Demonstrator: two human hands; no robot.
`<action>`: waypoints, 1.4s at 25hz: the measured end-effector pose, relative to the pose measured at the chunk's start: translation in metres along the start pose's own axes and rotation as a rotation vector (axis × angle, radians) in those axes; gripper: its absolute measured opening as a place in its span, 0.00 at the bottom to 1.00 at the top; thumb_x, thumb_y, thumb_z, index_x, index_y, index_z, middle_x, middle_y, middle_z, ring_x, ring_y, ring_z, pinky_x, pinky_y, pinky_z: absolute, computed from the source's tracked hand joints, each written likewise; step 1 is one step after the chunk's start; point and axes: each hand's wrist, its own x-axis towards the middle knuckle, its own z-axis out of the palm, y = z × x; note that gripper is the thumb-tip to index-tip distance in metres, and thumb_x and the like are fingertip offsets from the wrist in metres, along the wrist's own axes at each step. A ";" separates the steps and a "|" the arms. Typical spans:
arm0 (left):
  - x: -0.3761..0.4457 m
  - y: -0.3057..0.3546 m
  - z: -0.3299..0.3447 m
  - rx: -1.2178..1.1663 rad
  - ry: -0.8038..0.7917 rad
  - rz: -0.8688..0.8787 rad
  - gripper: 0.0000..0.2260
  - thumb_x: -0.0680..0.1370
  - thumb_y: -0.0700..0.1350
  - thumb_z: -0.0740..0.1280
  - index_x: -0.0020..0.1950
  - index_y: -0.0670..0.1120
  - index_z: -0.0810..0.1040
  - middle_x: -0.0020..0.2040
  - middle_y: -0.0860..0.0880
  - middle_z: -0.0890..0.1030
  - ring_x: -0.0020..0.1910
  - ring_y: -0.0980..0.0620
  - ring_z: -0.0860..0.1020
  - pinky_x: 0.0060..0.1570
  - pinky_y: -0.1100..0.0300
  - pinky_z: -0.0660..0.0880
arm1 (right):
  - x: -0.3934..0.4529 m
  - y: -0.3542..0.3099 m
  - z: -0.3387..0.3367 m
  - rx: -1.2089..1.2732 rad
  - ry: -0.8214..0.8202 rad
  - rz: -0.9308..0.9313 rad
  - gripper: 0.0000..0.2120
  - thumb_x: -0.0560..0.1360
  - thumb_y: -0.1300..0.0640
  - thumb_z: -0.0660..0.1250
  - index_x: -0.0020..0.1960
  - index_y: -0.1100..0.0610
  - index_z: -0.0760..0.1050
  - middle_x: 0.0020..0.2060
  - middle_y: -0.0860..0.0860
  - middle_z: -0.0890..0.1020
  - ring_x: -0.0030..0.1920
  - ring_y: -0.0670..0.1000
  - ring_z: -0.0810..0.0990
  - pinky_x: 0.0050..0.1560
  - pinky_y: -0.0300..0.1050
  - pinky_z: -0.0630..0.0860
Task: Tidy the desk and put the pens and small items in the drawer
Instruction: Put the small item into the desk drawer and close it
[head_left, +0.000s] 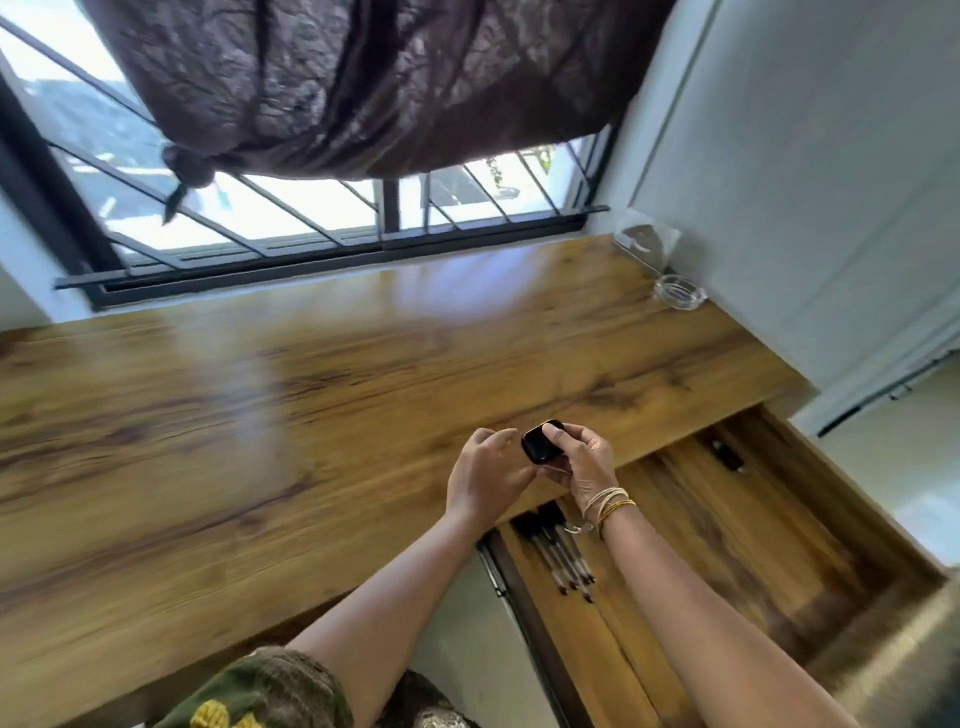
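Note:
A small black rounded case (540, 442) is held above the front edge of the wooden desk (311, 395). My right hand (584, 465) grips it with fingers curled round it. My left hand (485, 475) is right beside it, its thumb under the case and its fingers loosely curled near the top. Below my hands the drawer (737, 525) stands pulled out. Several pens (558, 556) lie at its left side, and a small dark item (727, 456) lies at its far end.
A glass ashtray (679, 292) and a clear plastic thing (645, 244) sit in the desk's far right corner by the wall. A barred window (311, 218) with a knotted brown curtain (363, 88) runs behind the desk.

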 end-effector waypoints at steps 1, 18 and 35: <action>-0.002 0.000 0.014 0.031 -0.009 0.002 0.24 0.69 0.52 0.75 0.63 0.48 0.78 0.57 0.51 0.78 0.53 0.51 0.79 0.55 0.56 0.76 | 0.000 0.001 -0.018 0.018 0.055 -0.009 0.07 0.71 0.58 0.73 0.46 0.57 0.76 0.42 0.58 0.82 0.38 0.56 0.80 0.32 0.44 0.79; -0.024 -0.004 0.086 0.926 -0.354 0.191 0.52 0.71 0.62 0.69 0.77 0.53 0.32 0.78 0.49 0.33 0.76 0.45 0.33 0.71 0.36 0.37 | 0.050 0.087 -0.133 -0.353 0.334 0.311 0.19 0.67 0.55 0.78 0.54 0.63 0.80 0.50 0.58 0.82 0.46 0.60 0.83 0.31 0.47 0.82; -0.019 0.001 0.084 0.936 -0.491 0.115 0.55 0.70 0.58 0.72 0.74 0.54 0.27 0.75 0.49 0.27 0.74 0.43 0.29 0.69 0.34 0.34 | 0.048 0.097 -0.147 -0.425 0.383 0.411 0.12 0.68 0.57 0.71 0.47 0.64 0.81 0.40 0.59 0.85 0.42 0.59 0.85 0.46 0.52 0.83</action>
